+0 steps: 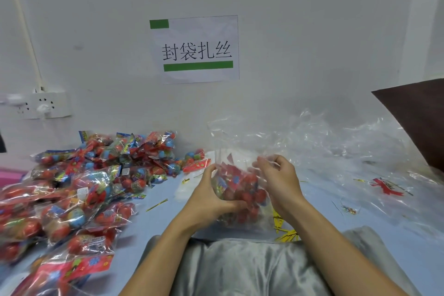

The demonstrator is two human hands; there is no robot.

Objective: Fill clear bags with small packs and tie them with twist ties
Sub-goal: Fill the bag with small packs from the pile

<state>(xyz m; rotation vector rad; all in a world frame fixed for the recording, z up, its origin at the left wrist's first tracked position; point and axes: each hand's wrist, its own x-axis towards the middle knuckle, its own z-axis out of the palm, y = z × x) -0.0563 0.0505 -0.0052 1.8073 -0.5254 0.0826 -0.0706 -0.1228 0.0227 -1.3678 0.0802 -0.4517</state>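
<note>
A clear bag (236, 142) stands upright at the table's near centre, its lower half full of small red packs (242, 190). My left hand (211, 196) grips the bag's lower left side, fingers curled under the packs. My right hand (278, 178) holds the bag's right side, fingers curled into the plastic near its upper part. The bag's top is loose and untied. A gold twist tie (156, 205) lies on the table to the left of my left hand. More yellow twist ties (286, 233) lie under the bag near my right wrist.
A big heap of red and blue small packs (79, 187) covers the table's left side. Crumpled empty clear bags (348, 149) pile up at the right. A dark board (418, 118) leans at far right. A wall socket (40, 104) and a paper sign (195, 49) are on the wall.
</note>
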